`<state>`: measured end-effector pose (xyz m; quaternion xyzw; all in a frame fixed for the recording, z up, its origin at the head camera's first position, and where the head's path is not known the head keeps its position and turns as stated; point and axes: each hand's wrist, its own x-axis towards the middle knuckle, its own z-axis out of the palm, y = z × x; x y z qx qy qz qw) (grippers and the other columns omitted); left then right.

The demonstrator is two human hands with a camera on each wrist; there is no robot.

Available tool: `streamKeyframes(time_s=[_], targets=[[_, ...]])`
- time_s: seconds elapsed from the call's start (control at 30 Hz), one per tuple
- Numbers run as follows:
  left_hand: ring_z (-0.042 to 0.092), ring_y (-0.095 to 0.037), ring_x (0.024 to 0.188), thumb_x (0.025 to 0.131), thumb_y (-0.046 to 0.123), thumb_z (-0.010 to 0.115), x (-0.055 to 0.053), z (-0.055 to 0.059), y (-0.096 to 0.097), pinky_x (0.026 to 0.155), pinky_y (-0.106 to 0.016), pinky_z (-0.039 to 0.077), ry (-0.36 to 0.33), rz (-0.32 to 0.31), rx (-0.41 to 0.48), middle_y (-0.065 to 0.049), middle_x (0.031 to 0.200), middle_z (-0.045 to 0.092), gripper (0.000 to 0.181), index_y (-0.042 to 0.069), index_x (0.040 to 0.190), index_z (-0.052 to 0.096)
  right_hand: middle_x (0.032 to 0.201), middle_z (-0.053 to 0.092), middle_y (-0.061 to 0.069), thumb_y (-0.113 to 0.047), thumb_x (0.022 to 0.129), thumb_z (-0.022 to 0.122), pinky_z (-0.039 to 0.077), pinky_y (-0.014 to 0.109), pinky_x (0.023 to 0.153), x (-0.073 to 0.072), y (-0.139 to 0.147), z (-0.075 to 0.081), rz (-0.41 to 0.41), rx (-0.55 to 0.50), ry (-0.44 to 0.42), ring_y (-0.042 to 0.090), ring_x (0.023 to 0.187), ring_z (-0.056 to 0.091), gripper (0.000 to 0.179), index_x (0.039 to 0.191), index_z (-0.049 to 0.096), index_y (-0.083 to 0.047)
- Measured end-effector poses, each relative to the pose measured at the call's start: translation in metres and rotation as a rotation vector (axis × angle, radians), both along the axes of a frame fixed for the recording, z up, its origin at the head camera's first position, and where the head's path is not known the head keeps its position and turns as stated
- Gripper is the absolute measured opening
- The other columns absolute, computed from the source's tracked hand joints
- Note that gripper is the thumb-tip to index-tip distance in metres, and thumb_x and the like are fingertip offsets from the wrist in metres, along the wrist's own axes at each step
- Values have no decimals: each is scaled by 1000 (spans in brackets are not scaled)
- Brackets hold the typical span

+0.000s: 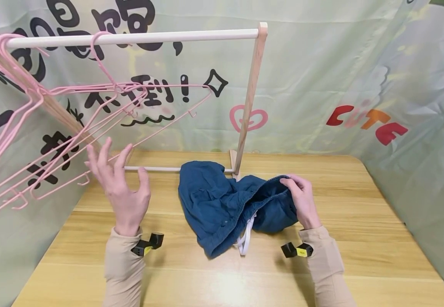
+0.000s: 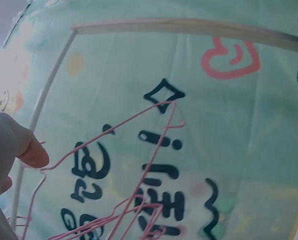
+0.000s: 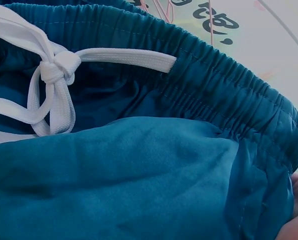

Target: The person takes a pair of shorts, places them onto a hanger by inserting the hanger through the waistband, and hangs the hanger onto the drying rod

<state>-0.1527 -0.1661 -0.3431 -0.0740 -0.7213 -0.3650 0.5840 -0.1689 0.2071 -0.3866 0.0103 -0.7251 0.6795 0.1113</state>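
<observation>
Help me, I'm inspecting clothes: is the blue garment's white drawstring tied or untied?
Tied: the right wrist view shows a knot in the white drawstring, one free end sticking out.

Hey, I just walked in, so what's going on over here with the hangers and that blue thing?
A person's right hand pinches the gathered waistband of a dark blue cloth garment with a white drawstring. The garment lies rumpled on the light wooden table, not on a hanger. The left hand is raised with its fingers spread, close to the pink wire hangers on the rack's white rail; whether it touches one is unclear.
</observation>
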Motion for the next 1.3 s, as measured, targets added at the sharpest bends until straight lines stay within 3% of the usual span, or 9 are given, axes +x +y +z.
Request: streamKeyframes(time_s=[0.43,0.57,0.73,1.03,1.3], targets=[[13,-54,150,80,10,66,6,11,-22,127,-45,-7,33,164,72,-24,153,40,53,6,132,57,81,69,-13,-8,99,56,48,18,82,0,0,0,9,5,-6,8,83,60,20,89,73,-5],[11,-52,152,78,9,66,9,10,-29,127,-42,-8,-40,200,67,-24,159,33,63,7,139,51,81,68,-13,-9,99,56,48,18,82,-1,1,-1,9,8,-8,8,83,59,20,89,72,-4],[11,-43,155,79,13,64,9,5,-36,126,-40,-13,-154,260,50,-14,164,28,71,10,147,44,81,67,-13,-9,99,56,48,18,82,0,1,-2,-2,27,-13,8,82,59,20,91,71,2],[21,-26,151,82,22,60,10,2,-43,127,-45,-11,-184,294,37,-7,160,36,69,11,148,45,80,66,-13,-9,99,55,47,18,81,-1,1,-3,-3,36,-14,8,81,58,22,92,69,6],[8,-41,154,78,12,62,13,1,-49,126,-46,-14,-254,294,49,-13,165,24,75,11,150,40,80,67,-13,-10,100,55,47,18,82,-1,1,-3,-5,40,-15,9,82,58,23,93,68,7]])
